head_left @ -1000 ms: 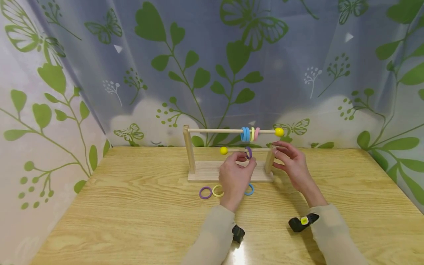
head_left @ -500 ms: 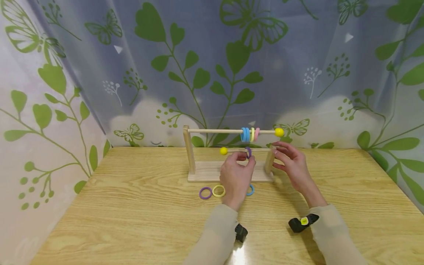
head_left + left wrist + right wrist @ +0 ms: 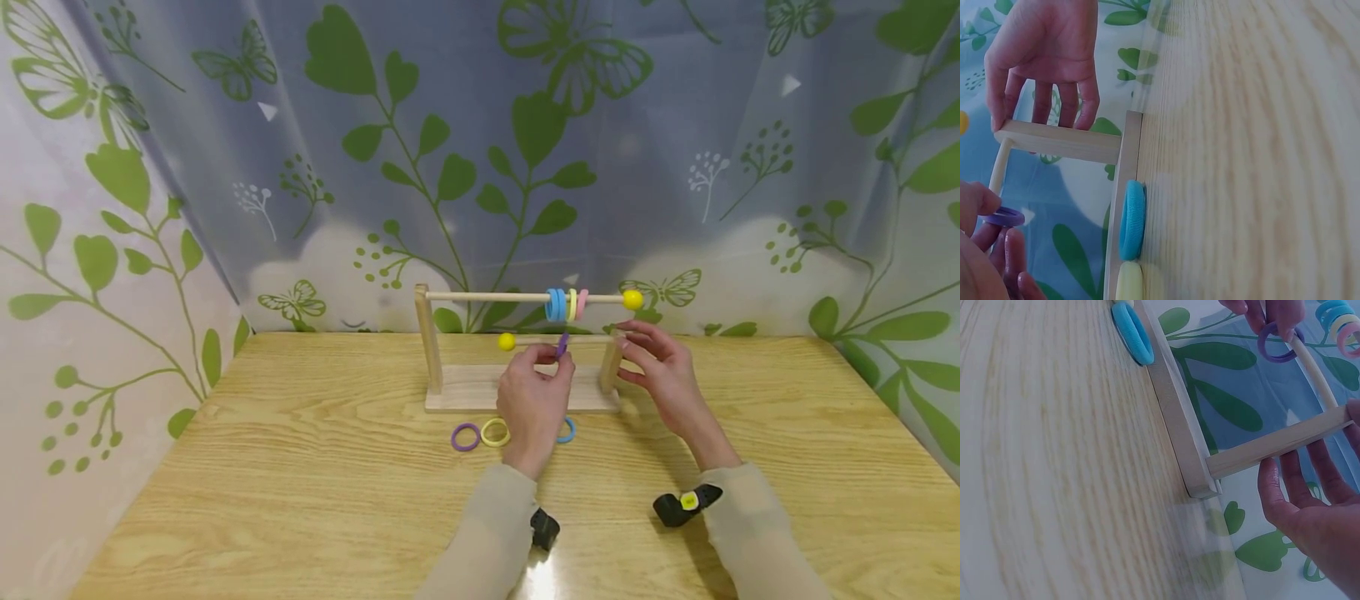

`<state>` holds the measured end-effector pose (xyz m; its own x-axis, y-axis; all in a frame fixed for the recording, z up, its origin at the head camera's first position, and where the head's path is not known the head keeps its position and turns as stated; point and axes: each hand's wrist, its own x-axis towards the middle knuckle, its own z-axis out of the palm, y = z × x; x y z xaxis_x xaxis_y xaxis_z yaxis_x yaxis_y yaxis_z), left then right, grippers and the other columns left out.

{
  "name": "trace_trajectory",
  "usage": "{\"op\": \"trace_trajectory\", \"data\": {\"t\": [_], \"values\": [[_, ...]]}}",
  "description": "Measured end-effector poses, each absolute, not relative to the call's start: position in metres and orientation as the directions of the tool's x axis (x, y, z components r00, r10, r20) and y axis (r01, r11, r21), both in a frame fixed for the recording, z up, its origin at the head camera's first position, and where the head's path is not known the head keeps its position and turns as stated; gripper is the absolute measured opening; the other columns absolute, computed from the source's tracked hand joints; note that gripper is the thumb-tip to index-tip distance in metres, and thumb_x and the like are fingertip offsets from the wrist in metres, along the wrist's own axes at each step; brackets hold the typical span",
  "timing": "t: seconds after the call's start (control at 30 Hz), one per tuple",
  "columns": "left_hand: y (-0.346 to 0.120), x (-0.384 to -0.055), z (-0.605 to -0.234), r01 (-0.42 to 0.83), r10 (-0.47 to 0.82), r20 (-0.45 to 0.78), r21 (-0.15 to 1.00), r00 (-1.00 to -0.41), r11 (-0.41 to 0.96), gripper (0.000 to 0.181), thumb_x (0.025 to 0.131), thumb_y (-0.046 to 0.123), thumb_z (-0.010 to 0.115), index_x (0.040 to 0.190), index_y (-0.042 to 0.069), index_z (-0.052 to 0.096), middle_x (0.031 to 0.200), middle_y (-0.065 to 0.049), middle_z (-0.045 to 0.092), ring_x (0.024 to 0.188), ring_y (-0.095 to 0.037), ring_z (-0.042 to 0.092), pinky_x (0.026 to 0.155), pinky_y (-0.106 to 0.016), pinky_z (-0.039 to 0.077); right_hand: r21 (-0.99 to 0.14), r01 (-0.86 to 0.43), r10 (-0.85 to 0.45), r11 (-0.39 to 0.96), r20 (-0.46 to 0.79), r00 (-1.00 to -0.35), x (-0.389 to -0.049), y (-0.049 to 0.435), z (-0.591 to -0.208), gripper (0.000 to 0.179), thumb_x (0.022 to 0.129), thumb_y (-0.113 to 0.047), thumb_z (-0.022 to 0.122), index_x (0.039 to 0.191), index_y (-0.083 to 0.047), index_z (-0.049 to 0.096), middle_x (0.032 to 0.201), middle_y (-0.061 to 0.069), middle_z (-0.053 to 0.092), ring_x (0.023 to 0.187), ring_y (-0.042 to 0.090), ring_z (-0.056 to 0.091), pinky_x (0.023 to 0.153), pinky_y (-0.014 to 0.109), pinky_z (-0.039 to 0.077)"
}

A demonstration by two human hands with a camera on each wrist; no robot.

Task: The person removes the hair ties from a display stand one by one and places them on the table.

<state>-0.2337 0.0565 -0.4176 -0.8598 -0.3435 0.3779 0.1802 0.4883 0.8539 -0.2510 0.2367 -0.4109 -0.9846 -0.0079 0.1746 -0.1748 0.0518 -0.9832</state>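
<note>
Left hand (image 3: 534, 396) pinches purple ring (image 3: 562, 345) on lower rod (image 3: 590, 339); right hand (image 3: 662, 367) grips post (image 3: 611, 368); 4 threaded rings (image 3: 560, 305) hang mid-frame (3 loose rings (image 3: 495, 445), lower centre, seem left).

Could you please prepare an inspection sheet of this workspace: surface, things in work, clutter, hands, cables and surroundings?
Surface: pale wood-grain table, with one bright glare spot.
Job's things: light wooden stand with an upper rod and a lower rod, each tipped by a yellow ball; round rings in blue, yellow and pink hang on the upper rod; loose rings in purple, yellow and blue lie before the stand, others may be hidden.
Clutter: nothing seen.
Hands: left hand pinches a purple round ring at the lower rod; right hand holds the stand's right post; black device on each wrist.
Cables: nothing seen.
Surroundings: behind the table, blue-and-white curtain printed with green leaves and butterflies.
</note>
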Motion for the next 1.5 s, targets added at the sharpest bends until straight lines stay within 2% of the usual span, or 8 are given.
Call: {"op": "trace_trajectory", "data": {"t": [0.67, 1.0, 1.23, 1.5], "values": [[0.051, -0.232, -0.417, 0.227, -0.355, 0.42, 0.851, -0.835, 0.474, 0.01, 0.088, 0.033, 0.078, 0.09, 0.023, 0.078, 0.089, 0.008, 0.078, 0.062, -0.007, 0.069, 0.055, -0.024, 0.047, -0.983, -0.18, -0.005, 0.034, 0.18, -0.984, -0.252, 0.238, -0.412, 0.036, 0.103, -0.023, 0.062, 0.135, -0.008, 0.058, 0.113, -0.015, 0.065, 0.103, 0.004, 0.068, 0.081, 0.023, 0.061], [0.047, -0.232, -0.418, 0.239, -0.359, 0.424, 0.856, -0.832, 0.458, 0.009, 0.087, 0.03, 0.079, 0.091, 0.022, 0.079, 0.088, 0.007, 0.078, 0.061, -0.007, 0.068, 0.055, -0.024, 0.047, -0.984, -0.175, -0.01, 0.016, 0.175, -0.985, -0.251, 0.239, -0.413, 0.027, 0.103, -0.024, 0.063, 0.129, -0.017, 0.062, 0.116, -0.009, 0.065, 0.102, 0.004, 0.068, 0.082, 0.024, 0.061], [0.046, -0.232, -0.416, 0.236, -0.355, 0.42, 0.857, -0.835, 0.458, 0.01, 0.088, 0.032, 0.079, 0.091, 0.022, 0.079, 0.09, 0.008, 0.079, 0.061, -0.006, 0.068, 0.055, -0.023, 0.046, -0.985, -0.173, -0.009, 0.028, 0.173, -0.985, -0.251, 0.238, -0.412, 0.03, 0.103, -0.025, 0.062, 0.131, -0.015, 0.061, 0.115, -0.013, 0.065, 0.103, 0.004, 0.068, 0.082, 0.023, 0.061], [0.043, -0.234, -0.416, 0.217, -0.374, 0.412, 0.859, -0.831, 0.463, 0.01, 0.088, 0.032, 0.078, 0.091, 0.022, 0.079, 0.089, 0.008, 0.079, 0.062, -0.006, 0.069, 0.056, -0.024, 0.047, -0.983, -0.183, -0.016, 0.016, 0.182, -0.983, -0.25, 0.237, -0.412, 0.031, 0.103, -0.024, 0.062, 0.132, -0.013, 0.061, 0.116, -0.01, 0.066, 0.103, 0.004, 0.068, 0.082, 0.023, 0.061]]}}
